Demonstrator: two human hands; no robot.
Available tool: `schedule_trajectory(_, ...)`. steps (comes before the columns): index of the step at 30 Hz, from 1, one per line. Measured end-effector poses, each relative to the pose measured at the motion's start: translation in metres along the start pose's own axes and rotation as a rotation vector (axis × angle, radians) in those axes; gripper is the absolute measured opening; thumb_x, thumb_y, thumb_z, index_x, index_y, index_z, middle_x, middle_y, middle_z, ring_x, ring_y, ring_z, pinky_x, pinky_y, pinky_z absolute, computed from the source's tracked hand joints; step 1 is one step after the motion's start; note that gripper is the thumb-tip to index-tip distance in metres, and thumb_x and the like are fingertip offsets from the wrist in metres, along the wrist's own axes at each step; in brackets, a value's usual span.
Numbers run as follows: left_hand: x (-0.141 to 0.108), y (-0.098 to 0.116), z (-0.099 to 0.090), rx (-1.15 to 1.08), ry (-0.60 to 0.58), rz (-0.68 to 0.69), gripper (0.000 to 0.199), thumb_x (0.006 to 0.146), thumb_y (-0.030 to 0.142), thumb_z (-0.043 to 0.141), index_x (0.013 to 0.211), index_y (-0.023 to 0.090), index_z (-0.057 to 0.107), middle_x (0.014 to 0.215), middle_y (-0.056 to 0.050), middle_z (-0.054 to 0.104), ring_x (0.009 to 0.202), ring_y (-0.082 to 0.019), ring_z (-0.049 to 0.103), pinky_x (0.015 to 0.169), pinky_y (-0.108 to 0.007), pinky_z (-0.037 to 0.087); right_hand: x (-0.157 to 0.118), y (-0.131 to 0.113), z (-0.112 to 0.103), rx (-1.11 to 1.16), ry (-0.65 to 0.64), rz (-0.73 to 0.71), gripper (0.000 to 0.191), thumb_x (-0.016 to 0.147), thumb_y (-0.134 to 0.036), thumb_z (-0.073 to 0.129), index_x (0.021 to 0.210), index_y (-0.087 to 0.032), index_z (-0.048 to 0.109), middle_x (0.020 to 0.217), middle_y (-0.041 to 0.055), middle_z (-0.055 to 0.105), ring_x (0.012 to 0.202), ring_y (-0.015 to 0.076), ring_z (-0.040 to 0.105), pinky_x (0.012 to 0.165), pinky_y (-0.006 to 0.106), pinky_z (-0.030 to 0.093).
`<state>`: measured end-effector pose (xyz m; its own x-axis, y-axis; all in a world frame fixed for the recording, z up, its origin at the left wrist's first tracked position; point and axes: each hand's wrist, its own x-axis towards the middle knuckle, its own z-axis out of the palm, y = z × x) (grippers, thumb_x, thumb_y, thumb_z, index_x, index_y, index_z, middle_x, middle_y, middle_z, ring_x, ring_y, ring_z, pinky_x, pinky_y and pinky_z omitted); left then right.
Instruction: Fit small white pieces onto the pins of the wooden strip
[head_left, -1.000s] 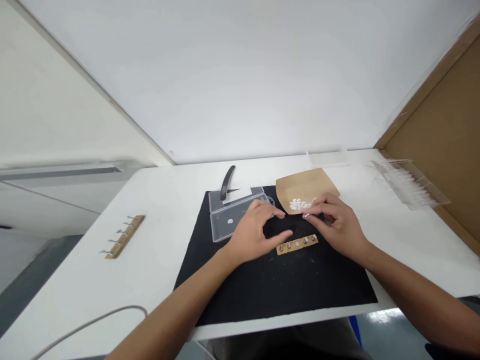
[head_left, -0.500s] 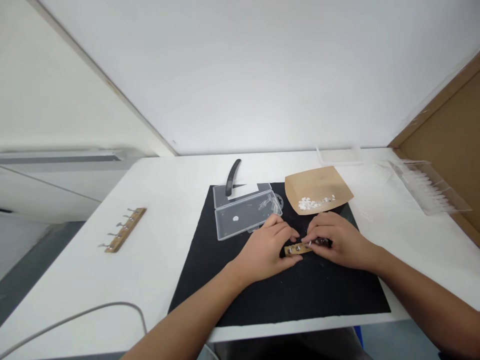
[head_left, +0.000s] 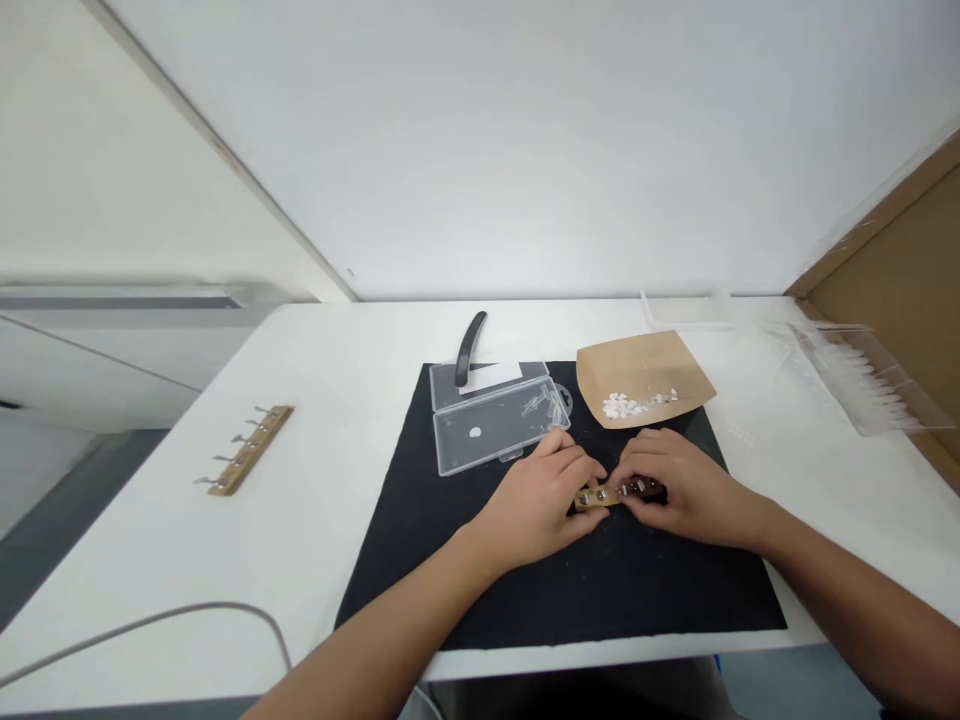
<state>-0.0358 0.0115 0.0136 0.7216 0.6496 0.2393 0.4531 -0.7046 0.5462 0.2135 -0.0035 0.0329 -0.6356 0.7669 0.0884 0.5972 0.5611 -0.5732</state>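
A narrow wooden strip [head_left: 590,498] with shiny metal spots along its top lies level between my hands over the black mat [head_left: 570,590]. My left hand [head_left: 541,495] grips its left end, with thumb on the near side and fingers on the far side. My right hand [head_left: 671,488] is closed at its middle and right part, fingertips pressed close to the spots. Toward the right, under that hand, the strip looks dark brown and glossy; whether this is a separate piece I cannot tell. Small white bits [head_left: 626,405] lie in a brown paper tray [head_left: 652,360] beyond my right hand.
An open clear plastic case [head_left: 487,440] lies beyond my left hand, with a black curved file [head_left: 470,348] on its lid. A second wooden strip [head_left: 251,450] with metal pegs sits far left. Clear boxes [head_left: 862,375] stand right. A cable [head_left: 217,606] crosses the front left.
My right fingertips have pressed down against the strip; the tiny white thing seen at them before is no longer distinct. The left hand keeps its grip. The whole view has shifted slightly.
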Motion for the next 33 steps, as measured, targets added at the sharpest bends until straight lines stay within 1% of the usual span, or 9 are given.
schedule_trajectory(4,0.000,0.000,0.001,-0.006,-0.002,-0.005,0.026,0.088,0.025,0.079,0.109,0.019,0.064,0.100,-0.006,0.072,0.104,-0.027,0.056,0.081,-0.036,0.055,-0.001,0.000,0.003,-0.024,0.041,0.039,0.023,0.084,-0.011,0.068,0.103,-0.024,0.064,0.092,-0.0004,0.070,0.087,0.0187,0.062,0.081,0.034,0.042)
schedule_trajectory(10,0.000,-0.001,0.002,-0.038,0.000,-0.008,0.030,0.086,0.024,0.081,0.110,0.019,0.064,0.099,-0.004,0.073,0.103,-0.026,0.056,0.081,-0.036,0.054,0.000,-0.001,0.005,0.006,0.063,0.064,0.024,0.081,-0.011,0.068,0.100,-0.023,0.061,0.098,0.0006,0.067,0.090,0.0184,0.062,0.083,0.034,0.045)
schedule_trajectory(12,0.001,-0.001,0.001,-0.035,-0.009,-0.011,0.029,0.087,0.025,0.080,0.110,0.019,0.064,0.100,-0.004,0.073,0.104,-0.026,0.056,0.081,-0.036,0.054,0.000,-0.001,0.004,-0.003,0.063,0.073,0.024,0.081,-0.011,0.069,0.100,-0.023,0.061,0.099,0.0008,0.067,0.090,0.0183,0.062,0.082,0.034,0.044)
schedule_trajectory(16,0.001,0.000,0.000,-0.014,-0.023,-0.016,0.028,0.088,0.026,0.080,0.110,0.019,0.064,0.100,-0.005,0.072,0.104,-0.027,0.056,0.082,-0.037,0.054,0.000,-0.001,0.004,-0.004,0.059,0.040,0.016,0.082,-0.012,0.069,0.093,-0.023,0.064,0.100,0.0013,0.069,0.089,0.0179,0.063,0.081,0.034,0.043)
schedule_trajectory(21,0.001,0.000,0.001,0.002,-0.030,-0.019,0.030,0.088,0.026,0.080,0.111,0.018,0.064,0.101,-0.006,0.072,0.106,-0.028,0.056,0.083,-0.038,0.055,0.000,-0.003,0.007,-0.027,0.075,0.020,0.015,0.080,-0.009,0.069,0.088,-0.022,0.065,0.099,0.0010,0.070,0.088,0.0174,0.065,0.081,0.034,0.041)
schedule_trajectory(23,0.001,0.000,0.000,0.006,-0.035,-0.022,0.029,0.088,0.027,0.079,0.112,0.018,0.064,0.102,-0.007,0.071,0.107,-0.028,0.057,0.083,-0.038,0.055,0.000,-0.003,0.006,-0.025,0.066,0.025,0.014,0.081,-0.009,0.068,0.087,-0.021,0.065,0.099,0.0008,0.071,0.089,0.0171,0.066,0.083,0.034,0.041)
schedule_trajectory(25,0.001,0.000,0.000,0.001,-0.037,-0.019,0.028,0.089,0.027,0.079,0.111,0.018,0.064,0.103,-0.007,0.071,0.107,-0.028,0.057,0.083,-0.038,0.055,0.000,-0.002,0.004,-0.024,0.056,0.038,0.012,0.084,-0.011,0.069,0.089,-0.022,0.066,0.099,0.0009,0.071,0.091,0.0176,0.066,0.084,0.034,0.041)
schedule_trajectory(29,0.002,0.001,-0.002,-0.013,-0.040,-0.022,0.027,0.090,0.028,0.078,0.111,0.019,0.064,0.102,-0.006,0.072,0.105,-0.028,0.058,0.082,-0.037,0.055,-0.003,0.001,-0.003,-0.058,0.050,0.074,0.012,0.087,-0.020,0.074,0.097,-0.024,0.070,0.101,0.0013,0.072,0.095,0.0201,0.067,0.088,0.036,0.042)
schedule_trajectory(33,0.001,0.002,-0.002,-0.016,-0.051,-0.024,0.025,0.091,0.028,0.076,0.111,0.019,0.064,0.104,-0.006,0.072,0.106,-0.028,0.057,0.085,-0.038,0.055,-0.004,0.003,-0.006,-0.067,0.031,0.079,0.012,0.088,-0.025,0.076,0.099,-0.025,0.071,0.102,0.0014,0.072,0.096,0.0210,0.067,0.087,0.037,0.042)
